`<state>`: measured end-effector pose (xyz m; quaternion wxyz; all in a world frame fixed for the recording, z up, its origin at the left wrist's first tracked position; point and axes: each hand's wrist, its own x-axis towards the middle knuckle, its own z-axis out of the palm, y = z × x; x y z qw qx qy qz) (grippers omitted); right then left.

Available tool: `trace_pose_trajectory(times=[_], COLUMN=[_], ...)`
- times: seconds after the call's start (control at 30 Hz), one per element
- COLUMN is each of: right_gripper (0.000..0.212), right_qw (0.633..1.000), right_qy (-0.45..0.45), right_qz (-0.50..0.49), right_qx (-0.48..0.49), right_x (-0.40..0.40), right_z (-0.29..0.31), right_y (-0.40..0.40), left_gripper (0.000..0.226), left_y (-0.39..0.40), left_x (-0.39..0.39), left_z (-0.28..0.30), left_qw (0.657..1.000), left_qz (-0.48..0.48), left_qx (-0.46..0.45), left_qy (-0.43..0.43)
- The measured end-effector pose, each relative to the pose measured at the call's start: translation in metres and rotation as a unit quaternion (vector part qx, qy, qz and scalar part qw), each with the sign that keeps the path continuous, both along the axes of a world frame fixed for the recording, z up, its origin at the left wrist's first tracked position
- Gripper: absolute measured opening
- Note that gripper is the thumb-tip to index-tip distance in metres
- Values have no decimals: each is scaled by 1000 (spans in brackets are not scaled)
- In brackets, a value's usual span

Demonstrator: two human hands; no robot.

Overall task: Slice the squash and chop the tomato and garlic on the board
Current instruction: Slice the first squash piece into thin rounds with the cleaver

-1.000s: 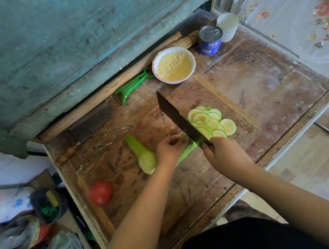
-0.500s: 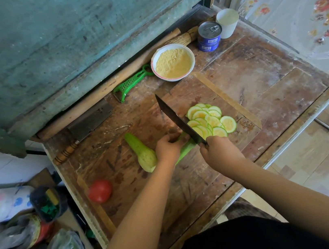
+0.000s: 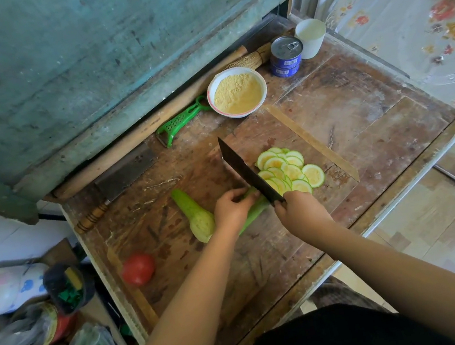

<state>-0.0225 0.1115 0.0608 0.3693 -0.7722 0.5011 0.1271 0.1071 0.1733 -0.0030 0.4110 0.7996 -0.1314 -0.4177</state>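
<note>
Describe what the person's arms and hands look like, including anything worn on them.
Both forearms are bare: no sleeves reach into view, and no gloves, watch or bracelets show. The left hand and right hand carry no visible rings, though the fingers are partly curled out of sight. A dark garment covers the body at the bottom edge of the view.

My worn wooden worktop (image 3: 375, 120) carries the cutting board (image 3: 265, 255), and behind it a bowl of yellow meal (image 3: 237, 92), a blue tin (image 3: 286, 56), a white cup (image 3: 311, 37), a green peeler (image 3: 180, 120), a cleaver (image 3: 121, 179), a rolling pin (image 3: 141, 139) and a straw brush (image 3: 252, 59).
</note>
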Motion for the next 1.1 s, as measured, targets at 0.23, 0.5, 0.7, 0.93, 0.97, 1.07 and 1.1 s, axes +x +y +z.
trace_pose_trajectory(times=[0.23, 0.5, 0.7, 0.93, 0.97, 1.07, 1.1], right_gripper=[37, 35, 34, 35, 36, 38, 38], right_qw=[999, 998, 998, 999, 999, 999, 999], right_qy=[-32, -34, -34, -22, -19, -9, -5], right_qz=[19, 25, 21, 22, 26, 33, 31], right_qx=[-33, -46, -46, -30, -31, -27, -25], right_x=[-11, -12, -10, -8, -7, -3, -2], right_z=[23, 26, 21, 17, 16, 14, 12], right_y=[6, 9, 10, 7, 7, 6, 5], left_gripper=[28, 28, 27, 26, 26, 27, 28], left_y=[2, 0, 0, -1, -1, -1, -1], left_x=[1, 0, 0, -1, -1, 0, 1], left_z=[-4, -7, -7, -9, -9, -8, -9], left_qw=[1000, 999, 998, 998, 998, 998, 999], left_qz=[19, 28, 44, 49, 49, 49, 48], left_qx=[-17, -25, -40, -31, -32, -24, -23], left_qy=[4, 4, 18, 10, 9, 11, 12])
